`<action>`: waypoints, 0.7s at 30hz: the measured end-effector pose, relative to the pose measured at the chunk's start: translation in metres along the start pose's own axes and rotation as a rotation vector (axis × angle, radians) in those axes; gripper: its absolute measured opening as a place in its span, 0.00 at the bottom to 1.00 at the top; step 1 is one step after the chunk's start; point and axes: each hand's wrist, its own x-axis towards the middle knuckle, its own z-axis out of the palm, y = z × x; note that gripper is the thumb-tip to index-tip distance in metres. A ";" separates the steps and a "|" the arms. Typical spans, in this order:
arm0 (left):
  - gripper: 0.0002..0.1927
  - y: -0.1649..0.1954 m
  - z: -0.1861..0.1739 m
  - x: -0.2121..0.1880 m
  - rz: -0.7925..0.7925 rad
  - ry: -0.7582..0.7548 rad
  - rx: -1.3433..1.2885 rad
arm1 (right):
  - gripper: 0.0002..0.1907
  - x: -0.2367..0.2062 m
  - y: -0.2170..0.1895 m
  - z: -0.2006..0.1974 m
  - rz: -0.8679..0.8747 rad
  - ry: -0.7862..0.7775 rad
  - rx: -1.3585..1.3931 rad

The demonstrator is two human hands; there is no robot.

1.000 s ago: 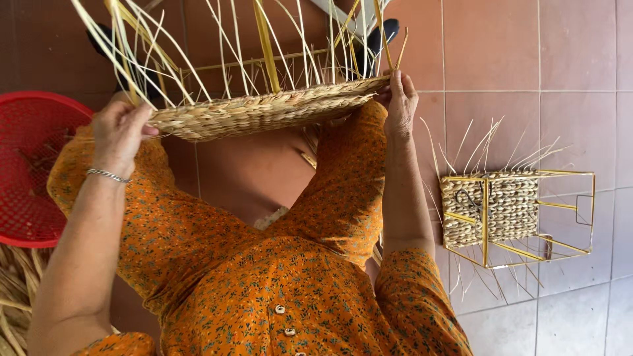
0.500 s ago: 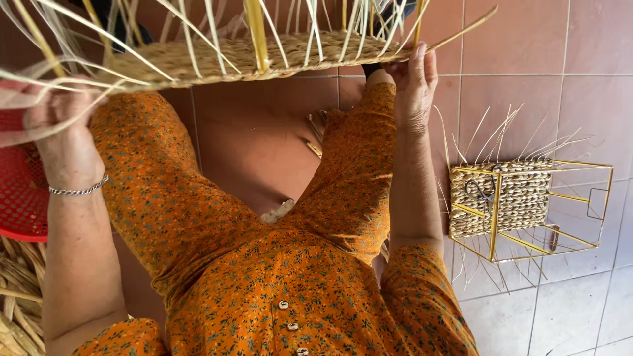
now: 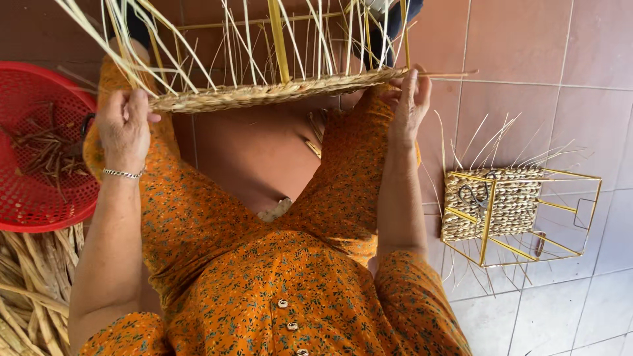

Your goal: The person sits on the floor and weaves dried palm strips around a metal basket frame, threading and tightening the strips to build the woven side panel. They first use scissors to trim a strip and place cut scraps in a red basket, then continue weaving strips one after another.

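Your left hand (image 3: 124, 125) is closed over the left edge of the woven basket base (image 3: 270, 92), fingers curled on top of the rim and the thumb side toward you; a metal bracelet (image 3: 122, 173) sits on that wrist. Your right hand (image 3: 410, 104) grips the right edge of the same base, fingers wrapped around the rim where the weave ends. The base is held level between both hands, above your knees, clear of the floor. Loose pale straw stakes (image 3: 231, 39) rise from it at many angles, and a yellow wire frame bar (image 3: 279, 41) stands upright through the middle. Your legs are in an orange floral garment (image 3: 277, 277). To your left, a red plastic basket (image 3: 39, 165) rests on the floor with dark fibre scraps inside. Below it lies a bundle of dried straw stalks (image 3: 33, 290). To your right, well apart from the work, a second partly woven basket (image 3: 494, 204) in a yellow wire frame lies on the tiled floor (image 3: 527, 59), with scissors (image 3: 476, 195) resting on its weave.
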 end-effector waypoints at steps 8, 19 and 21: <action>0.17 0.001 0.012 -0.029 -0.016 -0.093 0.229 | 0.03 -0.106 -0.012 0.059 -0.657 -0.290 -0.494; 0.16 -0.021 0.014 -0.042 0.081 -0.069 0.156 | 0.01 -0.071 0.014 0.148 -0.924 -0.235 -0.983; 0.16 -0.023 0.014 -0.043 0.112 -0.070 0.185 | 0.01 -0.060 0.018 0.155 -0.950 -0.228 -1.016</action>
